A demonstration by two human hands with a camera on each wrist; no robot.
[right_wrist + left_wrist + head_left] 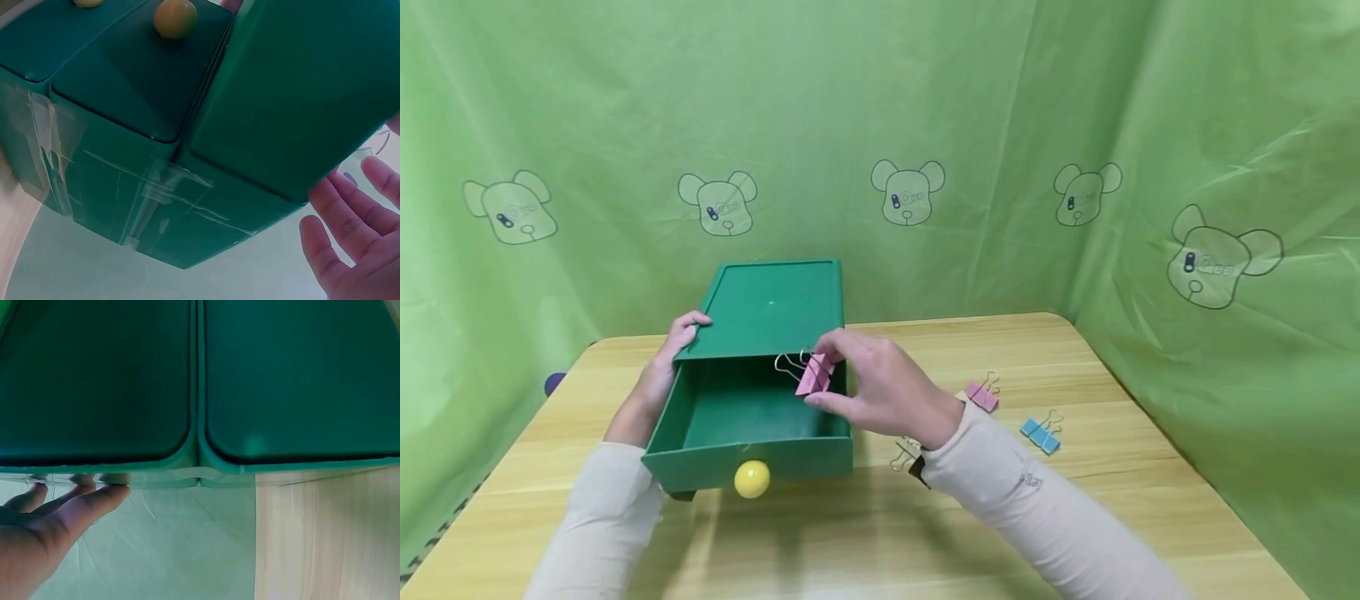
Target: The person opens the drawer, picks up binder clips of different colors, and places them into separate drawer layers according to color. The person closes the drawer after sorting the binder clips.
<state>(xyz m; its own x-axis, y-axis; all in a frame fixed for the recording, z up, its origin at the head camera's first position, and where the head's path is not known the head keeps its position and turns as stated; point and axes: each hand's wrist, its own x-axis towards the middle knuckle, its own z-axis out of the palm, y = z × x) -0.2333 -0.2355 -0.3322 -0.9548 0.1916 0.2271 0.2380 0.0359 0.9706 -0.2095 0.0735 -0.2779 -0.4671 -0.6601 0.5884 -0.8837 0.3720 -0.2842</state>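
Right grip (876,379) pinches pink clip (815,377) over pulled-out drawer (700,468), left grip (661,365) extended against box (775,308); loose clips (1041,436) remain rightward.

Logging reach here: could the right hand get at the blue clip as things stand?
Probably not yet: the right hand holds a pink clip, though nothing covers the blue clip.

The held pink clip (813,377) is partly covered by the right hand (883,387), a dark clip (917,472) by the right sleeve (1045,500).
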